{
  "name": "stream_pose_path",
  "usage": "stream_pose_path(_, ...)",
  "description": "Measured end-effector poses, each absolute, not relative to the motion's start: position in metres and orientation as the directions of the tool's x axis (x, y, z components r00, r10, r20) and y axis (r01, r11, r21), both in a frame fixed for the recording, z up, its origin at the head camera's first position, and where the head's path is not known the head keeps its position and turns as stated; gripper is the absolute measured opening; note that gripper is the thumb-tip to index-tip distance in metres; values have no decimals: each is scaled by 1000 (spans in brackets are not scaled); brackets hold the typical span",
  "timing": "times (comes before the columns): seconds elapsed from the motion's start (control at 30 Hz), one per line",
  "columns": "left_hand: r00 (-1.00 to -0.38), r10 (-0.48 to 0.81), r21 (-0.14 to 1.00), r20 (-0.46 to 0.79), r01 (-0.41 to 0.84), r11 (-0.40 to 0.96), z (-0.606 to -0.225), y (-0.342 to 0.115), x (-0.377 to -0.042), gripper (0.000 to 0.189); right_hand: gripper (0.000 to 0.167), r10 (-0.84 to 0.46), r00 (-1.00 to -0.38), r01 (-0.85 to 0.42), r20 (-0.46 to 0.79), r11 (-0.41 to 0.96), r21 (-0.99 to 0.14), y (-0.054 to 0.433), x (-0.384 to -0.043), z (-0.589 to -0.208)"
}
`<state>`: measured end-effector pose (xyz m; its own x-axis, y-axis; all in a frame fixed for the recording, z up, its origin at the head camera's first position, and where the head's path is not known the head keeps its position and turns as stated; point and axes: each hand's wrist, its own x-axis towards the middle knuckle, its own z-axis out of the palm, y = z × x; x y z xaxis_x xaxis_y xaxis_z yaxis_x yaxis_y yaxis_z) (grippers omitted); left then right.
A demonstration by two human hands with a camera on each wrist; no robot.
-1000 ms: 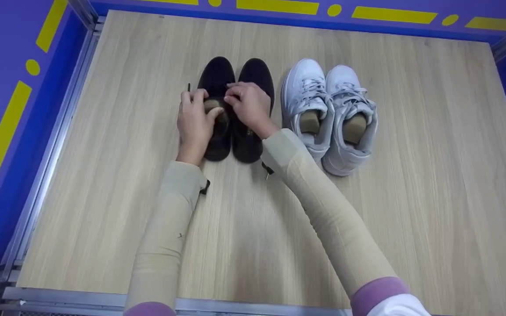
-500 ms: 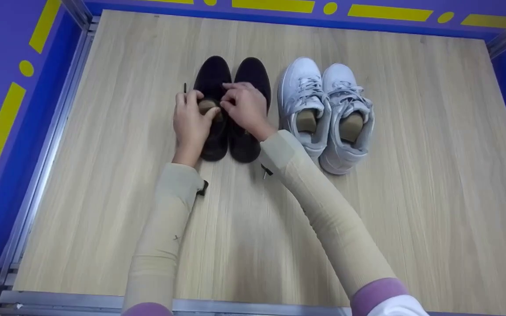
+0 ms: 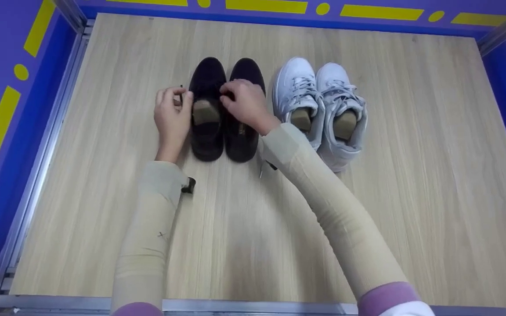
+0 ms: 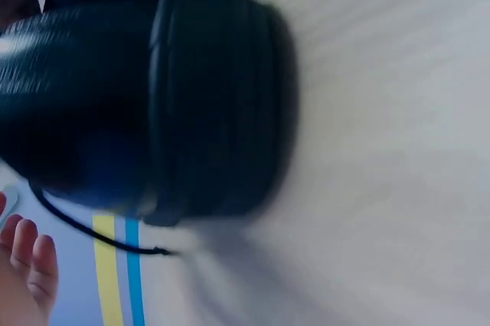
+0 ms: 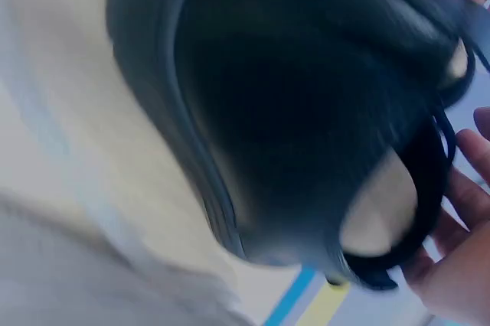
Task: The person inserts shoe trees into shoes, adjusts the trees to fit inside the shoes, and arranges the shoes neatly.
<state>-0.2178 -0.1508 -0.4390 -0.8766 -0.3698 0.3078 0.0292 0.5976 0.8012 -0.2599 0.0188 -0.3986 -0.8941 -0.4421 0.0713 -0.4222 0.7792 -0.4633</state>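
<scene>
A pair of black shoes stands side by side; the left black shoe (image 3: pixel 207 145) has a tan insert in its opening. My left hand (image 3: pixel 172 118) is just left of that shoe, thumb and fingers apart around a loose black lace end (image 3: pixel 181 90). In the left wrist view this shoelace (image 4: pixel 99 240) hangs from the shoe, separate from the fingers (image 4: pixel 27 246). Over the right black shoe (image 3: pixel 241 147), my right hand (image 3: pixel 248 103) has curled fingers and thumb pinching a black shoelace (image 5: pixel 448 135) between the two shoes. The lacing is mostly hidden in the head view.
White sneakers (image 3: pixel 303 83) with grey laces stand to the right of the black pair, tan inserts inside. All rest on a light wood board (image 3: pixel 433 175). Blue panels with yellow marks (image 3: pixel 266 6) and metal rails (image 3: pixel 59 303) border the board.
My left hand has drawn back leftward from the left black shoe's opening to the loose lace end, uncovering the tan insert. My right hand stays between the shoes.
</scene>
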Motion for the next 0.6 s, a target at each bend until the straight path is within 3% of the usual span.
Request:
stream_pose_path(0.27,-838,-351,669,418,23,743,-426,-168,-228,21,31,-417,-909,-375,-20,837,-399,52,-261,-380)
stream_pose_path(0.6,-835,-264,569,483,70,819,-417,-177,-235,20,32,-403,-915,-380,-17,875,-301,100,-259,-353)
